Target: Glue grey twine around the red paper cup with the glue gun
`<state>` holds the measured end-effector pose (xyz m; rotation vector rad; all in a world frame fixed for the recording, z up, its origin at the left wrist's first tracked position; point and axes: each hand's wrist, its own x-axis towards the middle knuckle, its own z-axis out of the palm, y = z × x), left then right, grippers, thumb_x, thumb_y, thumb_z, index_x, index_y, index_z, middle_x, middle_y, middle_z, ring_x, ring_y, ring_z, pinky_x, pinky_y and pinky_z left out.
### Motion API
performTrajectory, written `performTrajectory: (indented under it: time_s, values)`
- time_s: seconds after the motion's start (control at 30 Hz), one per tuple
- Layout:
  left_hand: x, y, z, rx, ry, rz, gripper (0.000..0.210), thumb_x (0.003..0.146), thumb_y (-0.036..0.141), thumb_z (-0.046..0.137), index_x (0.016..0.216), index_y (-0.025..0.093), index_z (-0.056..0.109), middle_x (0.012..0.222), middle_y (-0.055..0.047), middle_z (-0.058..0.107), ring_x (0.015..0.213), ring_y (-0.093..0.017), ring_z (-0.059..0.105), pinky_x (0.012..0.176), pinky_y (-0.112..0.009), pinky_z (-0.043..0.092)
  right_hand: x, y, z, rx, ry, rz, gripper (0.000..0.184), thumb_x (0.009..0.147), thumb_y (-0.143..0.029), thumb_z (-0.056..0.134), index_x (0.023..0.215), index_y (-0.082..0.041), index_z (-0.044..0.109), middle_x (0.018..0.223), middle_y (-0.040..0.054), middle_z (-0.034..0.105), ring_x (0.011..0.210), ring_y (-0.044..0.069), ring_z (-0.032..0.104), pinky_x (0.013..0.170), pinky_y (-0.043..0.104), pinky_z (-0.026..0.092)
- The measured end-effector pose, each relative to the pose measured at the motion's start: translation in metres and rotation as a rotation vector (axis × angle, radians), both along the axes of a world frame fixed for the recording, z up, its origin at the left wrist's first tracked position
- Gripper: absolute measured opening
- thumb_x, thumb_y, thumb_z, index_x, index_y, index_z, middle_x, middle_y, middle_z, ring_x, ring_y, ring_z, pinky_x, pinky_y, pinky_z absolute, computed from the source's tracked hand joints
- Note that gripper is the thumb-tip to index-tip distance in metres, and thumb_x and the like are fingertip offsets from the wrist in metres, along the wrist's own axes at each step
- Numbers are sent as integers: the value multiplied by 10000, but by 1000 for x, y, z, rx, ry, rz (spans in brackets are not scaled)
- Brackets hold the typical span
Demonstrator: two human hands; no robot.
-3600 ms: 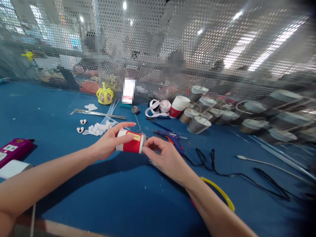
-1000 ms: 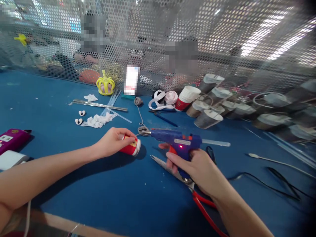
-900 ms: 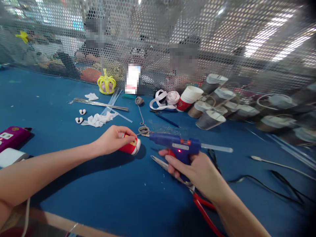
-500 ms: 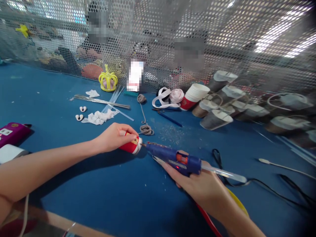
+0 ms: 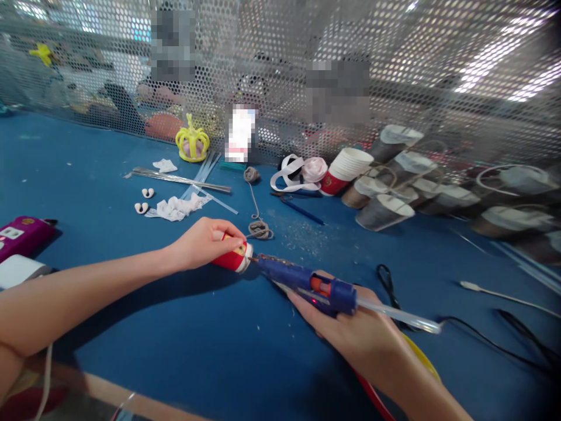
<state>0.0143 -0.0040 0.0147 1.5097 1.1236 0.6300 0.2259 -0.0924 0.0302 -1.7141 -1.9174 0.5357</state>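
The right hand [image 5: 346, 327], wrapped round the glue gun [image 5: 302, 279], has swung the nozzle [image 5: 255, 258] from beside the yarn [image 5: 260, 230] to the cup's [image 5: 229, 261] three-o'clock end, bringing tool and work together, while the left hand [image 5: 205, 242] pinches the cup, tipped sideways toward the yarn's seven o'clock.

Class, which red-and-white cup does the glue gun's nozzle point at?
The single cup in the left hand; the others are nested in a stack.

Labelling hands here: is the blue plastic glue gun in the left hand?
No, the right hand holds the blue plastic glue gun.
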Motion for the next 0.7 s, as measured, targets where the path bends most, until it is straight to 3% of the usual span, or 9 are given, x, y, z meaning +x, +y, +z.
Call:
performTrajectory:
  time_s: [0.27, 0.43, 0.7]
  values:
    - [-1, -1, -1, 12, -2, -2, 196, 695, 262, 576, 808, 123, 654, 653, -15, 651, 554, -103, 549, 514, -188, 386, -7, -6, 6, -48, -13, -14, 217, 745, -328, 529, 563, -211, 509, 490, -31, 476, 457, 114, 398, 442, 243, 382]
    - [0, -1, 1, 18, 14, -1, 195, 690, 250, 572, 808, 120, 658, 666, -21, 653, 555, -105, 548, 514, -191, 389, -6, -5, 6, -52, -11, -31, 201, 755, -336, 501, 607, -210, 553, 522, -17, 509, 488, 130, 419, 466, 251, 392]
    - [0, -1, 1, 29, 10, -6, 210, 690, 261, 574, 818, 113, 653, 671, -18, 637, 562, -94, 528, 514, -178, 375, -8, -7, 11, -82, 12, -38, 215, 756, -337, 507, 581, -214, 517, 498, -38, 437, 473, 116, 360, 448, 234, 358]
